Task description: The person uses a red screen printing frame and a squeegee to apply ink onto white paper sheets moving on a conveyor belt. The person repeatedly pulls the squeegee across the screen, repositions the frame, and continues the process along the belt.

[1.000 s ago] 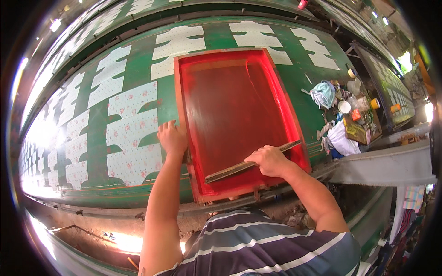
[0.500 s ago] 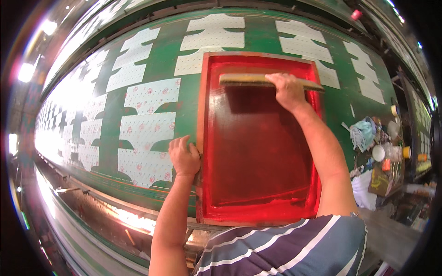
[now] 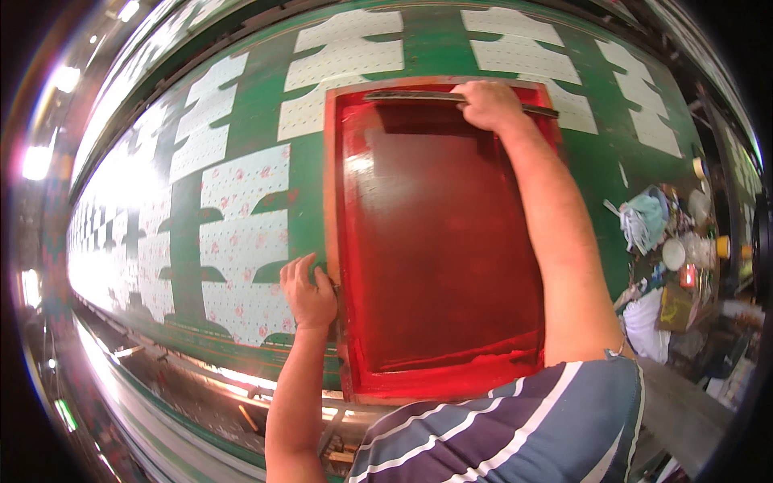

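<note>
Two hands engaged. Left hand (image 3: 308,291) curled on near left edge of frame (image 3: 439,386), bracing it flat on green table (image 3: 439,36). Red ink (image 3: 451,358) pooled at near end of screen (image 3: 443,233). Right hand (image 3: 489,105) closed around squeegee (image 3: 419,96), laid across far end. Judged mid-cycle: stroke at far limit, return pull toward ink outstanding. Unprinted white fabric pieces (image 3: 241,209) lined leftward.
</note>
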`<state>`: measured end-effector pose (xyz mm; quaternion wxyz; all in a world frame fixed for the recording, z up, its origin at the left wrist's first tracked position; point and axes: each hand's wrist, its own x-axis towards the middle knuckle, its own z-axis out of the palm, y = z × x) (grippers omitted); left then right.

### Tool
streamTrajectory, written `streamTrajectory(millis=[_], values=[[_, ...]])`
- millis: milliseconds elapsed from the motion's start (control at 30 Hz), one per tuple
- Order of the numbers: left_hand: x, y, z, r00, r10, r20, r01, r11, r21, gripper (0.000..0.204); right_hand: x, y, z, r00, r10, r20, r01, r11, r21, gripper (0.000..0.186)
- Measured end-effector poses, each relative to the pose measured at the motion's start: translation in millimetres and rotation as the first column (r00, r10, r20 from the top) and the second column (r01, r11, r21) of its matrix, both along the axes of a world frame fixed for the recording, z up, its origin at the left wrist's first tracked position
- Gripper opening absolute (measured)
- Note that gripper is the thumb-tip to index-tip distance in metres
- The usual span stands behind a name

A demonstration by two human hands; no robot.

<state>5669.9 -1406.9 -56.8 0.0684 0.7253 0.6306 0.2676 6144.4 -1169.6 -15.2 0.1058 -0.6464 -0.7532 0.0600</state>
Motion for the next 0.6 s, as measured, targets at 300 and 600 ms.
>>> streamTrajectory(millis=[300, 600], values=[[-4.2, 1.3, -7.8, 0.999, -0.030, -0.029, 0.032, 0.998, 0.050, 0.024, -41.7, -107.9, 24.5, 0.973, -0.230, -0.022, 0.226, 0.969, -0.095, 0.027], [-11.9, 6.6, -19.6, 1.000, -0.020, 0.015, 0.019, 0.999, 0.028, 0.029, -91.4, -291.7, 37.8, 0.939, -0.343, -0.024, 0.332, 0.921, -0.205, 0.026]])
